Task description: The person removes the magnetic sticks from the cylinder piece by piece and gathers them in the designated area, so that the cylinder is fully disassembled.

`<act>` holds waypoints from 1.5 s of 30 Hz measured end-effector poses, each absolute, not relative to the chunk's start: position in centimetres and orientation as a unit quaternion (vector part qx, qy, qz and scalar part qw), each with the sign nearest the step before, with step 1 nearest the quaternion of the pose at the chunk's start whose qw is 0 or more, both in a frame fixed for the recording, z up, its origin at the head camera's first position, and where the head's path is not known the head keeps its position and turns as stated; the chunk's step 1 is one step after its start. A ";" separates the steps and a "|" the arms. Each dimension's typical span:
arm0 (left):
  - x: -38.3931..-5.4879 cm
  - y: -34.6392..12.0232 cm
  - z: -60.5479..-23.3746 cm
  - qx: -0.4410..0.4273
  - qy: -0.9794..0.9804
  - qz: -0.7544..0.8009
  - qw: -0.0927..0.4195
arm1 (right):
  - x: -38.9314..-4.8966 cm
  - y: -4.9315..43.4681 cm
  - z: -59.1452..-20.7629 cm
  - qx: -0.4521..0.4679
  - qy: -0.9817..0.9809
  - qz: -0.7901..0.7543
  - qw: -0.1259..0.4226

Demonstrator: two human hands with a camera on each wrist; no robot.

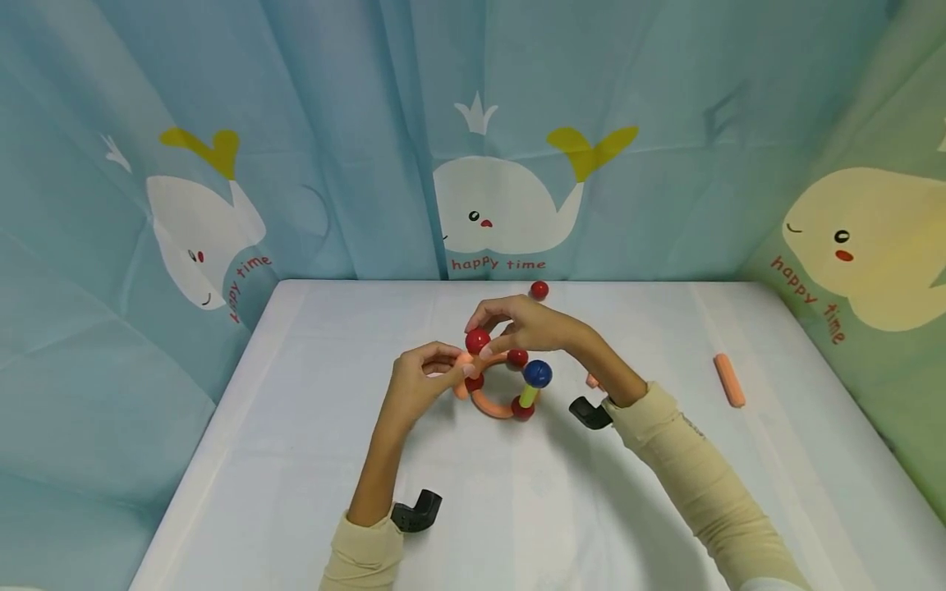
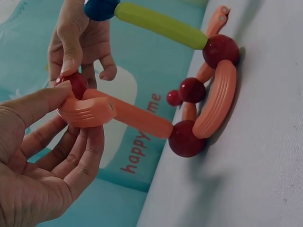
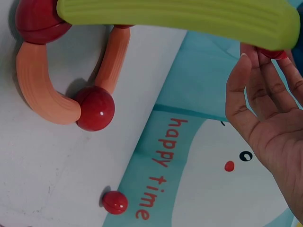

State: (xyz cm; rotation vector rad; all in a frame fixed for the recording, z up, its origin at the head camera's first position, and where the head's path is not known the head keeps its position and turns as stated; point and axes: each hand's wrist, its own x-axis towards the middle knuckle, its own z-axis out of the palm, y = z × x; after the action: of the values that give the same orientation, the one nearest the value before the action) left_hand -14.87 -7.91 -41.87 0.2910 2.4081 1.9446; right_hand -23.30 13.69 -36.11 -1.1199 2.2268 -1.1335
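A ring of curved orange rods and red balls lies on the table. From it rise a yellow-green rod topped by a blue ball and a straight orange rod with a red ball at its upper end. My left hand pinches a curved orange rod between thumb and fingers, close against that upper red ball. From the other side my right hand holds the ball, thumb on its surface. In the right wrist view, the yellow-green rod hides most of this ball.
A loose red ball lies near the table's back edge. To the right is a straight orange rod. Another orange piece shows partly from under the right forearm. A curtain printed with whales hangs behind the white table.
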 end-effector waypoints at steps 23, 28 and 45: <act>-15.0 -9.2 -41.9 0.055 0.792 0.608 0.023 | -23.1 13.7 -36.0 -0.391 0.794 -0.416 0.210; -15.5 -10.0 -43.0 -0.011 0.818 0.575 -0.006 | -23.0 13.8 -36.0 -0.388 0.794 -0.419 0.209; -17.6 -11.8 -46.7 -0.079 0.865 0.495 -0.027 | -23.0 13.6 -36.1 -0.387 0.796 -0.419 0.204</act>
State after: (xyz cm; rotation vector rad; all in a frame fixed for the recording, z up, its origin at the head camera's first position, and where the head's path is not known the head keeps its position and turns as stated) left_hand -17.63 -11.81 -46.74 -0.2520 2.7657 1.5825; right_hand -22.97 13.60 -36.12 -1.0790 2.2195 -1.1693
